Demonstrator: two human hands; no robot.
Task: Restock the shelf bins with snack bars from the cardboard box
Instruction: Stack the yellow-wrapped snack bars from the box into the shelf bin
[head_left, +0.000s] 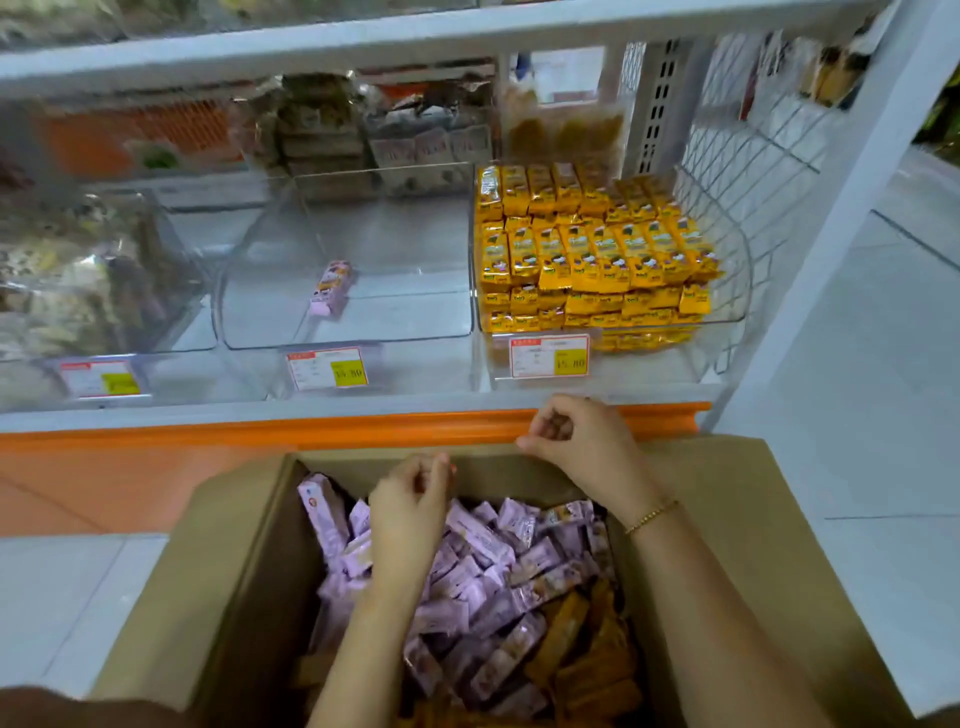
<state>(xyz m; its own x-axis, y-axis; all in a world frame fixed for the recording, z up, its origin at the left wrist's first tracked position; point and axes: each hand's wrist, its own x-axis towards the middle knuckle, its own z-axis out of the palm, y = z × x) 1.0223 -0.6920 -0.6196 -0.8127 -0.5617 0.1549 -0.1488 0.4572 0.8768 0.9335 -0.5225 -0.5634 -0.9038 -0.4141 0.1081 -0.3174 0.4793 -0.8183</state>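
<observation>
Snack bars (488, 545), pink wrappers, heaped in box (727, 519): likely light, slippery, crushable; grip mid-length. Left hand (410, 501), right hand (574, 439) curled; whether holding anything, cannot tell.

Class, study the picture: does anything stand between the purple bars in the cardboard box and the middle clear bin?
Nothing visible blocks the way. The cardboard box is open, the purple bars lie uncovered, and the middle bin shows no lid. Only the orange shelf edge and the bin's low front wall lie between.
</observation>
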